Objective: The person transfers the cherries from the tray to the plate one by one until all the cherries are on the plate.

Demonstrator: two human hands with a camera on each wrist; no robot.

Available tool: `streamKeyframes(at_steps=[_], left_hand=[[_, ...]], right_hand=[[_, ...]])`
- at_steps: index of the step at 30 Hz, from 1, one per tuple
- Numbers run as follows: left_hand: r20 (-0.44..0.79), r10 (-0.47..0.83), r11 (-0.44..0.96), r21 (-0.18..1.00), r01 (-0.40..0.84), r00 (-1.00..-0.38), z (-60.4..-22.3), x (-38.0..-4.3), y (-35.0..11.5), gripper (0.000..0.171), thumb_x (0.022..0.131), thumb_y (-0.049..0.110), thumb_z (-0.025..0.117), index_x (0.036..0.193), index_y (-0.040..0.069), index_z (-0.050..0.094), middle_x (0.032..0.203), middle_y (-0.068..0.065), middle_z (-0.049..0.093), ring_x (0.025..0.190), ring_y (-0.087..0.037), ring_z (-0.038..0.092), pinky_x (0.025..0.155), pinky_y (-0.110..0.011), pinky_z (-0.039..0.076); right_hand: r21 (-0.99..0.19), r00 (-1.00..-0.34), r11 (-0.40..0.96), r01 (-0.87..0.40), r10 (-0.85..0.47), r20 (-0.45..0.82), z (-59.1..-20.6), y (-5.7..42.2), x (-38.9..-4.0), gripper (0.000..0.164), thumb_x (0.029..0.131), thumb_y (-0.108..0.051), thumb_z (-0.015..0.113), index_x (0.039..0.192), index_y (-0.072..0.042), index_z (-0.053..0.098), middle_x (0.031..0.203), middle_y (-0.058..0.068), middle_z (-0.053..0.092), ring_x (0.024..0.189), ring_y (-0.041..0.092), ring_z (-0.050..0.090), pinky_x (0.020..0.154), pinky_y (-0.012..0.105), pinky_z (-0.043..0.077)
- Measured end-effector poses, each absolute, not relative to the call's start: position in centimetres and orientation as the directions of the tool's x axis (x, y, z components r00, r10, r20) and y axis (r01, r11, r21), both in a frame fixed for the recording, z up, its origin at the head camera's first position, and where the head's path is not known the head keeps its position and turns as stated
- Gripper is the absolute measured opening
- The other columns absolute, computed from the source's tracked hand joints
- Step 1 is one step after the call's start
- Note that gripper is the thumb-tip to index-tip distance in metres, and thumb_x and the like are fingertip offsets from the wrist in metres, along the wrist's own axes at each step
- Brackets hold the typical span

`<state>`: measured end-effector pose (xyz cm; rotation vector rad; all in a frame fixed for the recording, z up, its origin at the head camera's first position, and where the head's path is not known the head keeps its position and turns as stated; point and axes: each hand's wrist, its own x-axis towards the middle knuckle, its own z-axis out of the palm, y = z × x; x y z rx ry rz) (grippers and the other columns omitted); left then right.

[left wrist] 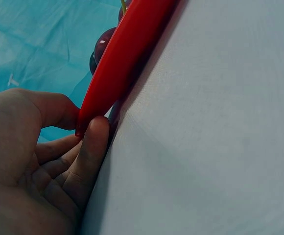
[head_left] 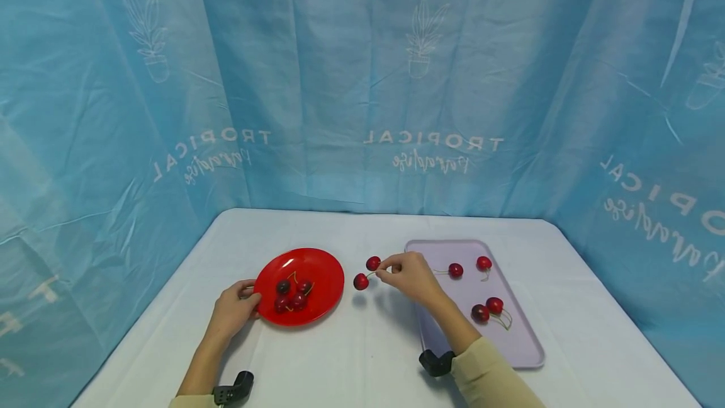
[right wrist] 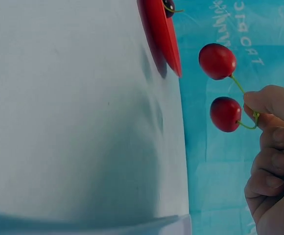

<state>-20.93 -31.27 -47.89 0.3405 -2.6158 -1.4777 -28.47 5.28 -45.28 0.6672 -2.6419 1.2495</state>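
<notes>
My left hand (head_left: 233, 308) pinches the near-left rim of a red plate (head_left: 323, 269), thumb on top and fingers beneath, as the left wrist view shows. Several dark red cherries (head_left: 298, 300) with green stems lie on the plate. Between plate and tray, my right hand (head_left: 409, 274) holds a pair of cherries (right wrist: 217, 61) by their green stems, pinched between thumb and forefinger. In the right wrist view the pair hangs above the white table, its two fruits apart from each other, with the other fingers curled in.
A pale purple tray (head_left: 453, 332) lies on the right of the white table (head_left: 340, 364), partly under my right forearm. On it are a pair of cherries (head_left: 494, 305) and two separate cherries (head_left: 455, 271). Blue printed curtains (head_left: 351, 93) enclose the table's back and sides.
</notes>
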Motion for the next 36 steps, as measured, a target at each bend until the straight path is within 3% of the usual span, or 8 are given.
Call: streamKeyframes(at_steps=[25, 36], left_hand=[[-0.016, -0.262, 0.496, 0.856, -0.149, -0.965, -48.3, -21.3, -31.3, 0.046, 0.09, 0.011, 0.057, 0.131, -0.006, 0.048, 0.116, -0.027, 0.058, 0.066, -0.017, 0.061, 0.054, -0.016, 0.049], [-0.005, -0.263, 0.5, 0.854, -0.141, -0.965, -48.2, -21.4, -31.4, 0.045, 0.09, 0.011, 0.056, 0.13, -0.007, 0.048, 0.114, -0.026, 0.058, 0.064, -0.017, 0.062, 0.059, -0.022, 0.053]], right_hand=[[-0.738, -0.866, 0.488, -0.466, -0.422, 0.268, -45.8, 0.1, -28.3, 0.007, 0.084, -0.025, 0.073, 0.085, -0.02, 0.077, 0.051, -0.006, 0.045, 0.048, 0.009, 0.039, 0.042, 0.023, 0.032], [-0.767, -0.864, 0.46, -0.448, -0.443, 0.239, -46.9, -1.8, -28.9, 0.006, 0.084, -0.023, 0.072, 0.082, -0.019, 0.077, 0.052, -0.005, 0.049, 0.047, 0.01, 0.041, 0.042, 0.023, 0.033]])
